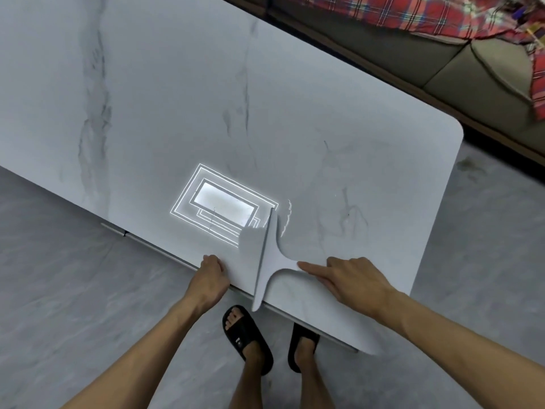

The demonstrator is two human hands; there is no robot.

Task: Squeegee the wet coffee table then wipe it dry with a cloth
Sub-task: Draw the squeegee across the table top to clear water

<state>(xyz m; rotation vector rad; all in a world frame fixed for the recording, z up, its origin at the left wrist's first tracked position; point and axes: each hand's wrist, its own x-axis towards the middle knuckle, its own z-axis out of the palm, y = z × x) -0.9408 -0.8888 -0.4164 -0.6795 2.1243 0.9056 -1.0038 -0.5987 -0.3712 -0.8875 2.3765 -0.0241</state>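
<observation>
White T-shaped squeegee [269,255] grasped by right hand [354,283], left hand [211,273] clenching marble table [354,157] edge

Grey floor [73,276], olive sofa [460,75] under plaid blanket [398,13].
</observation>
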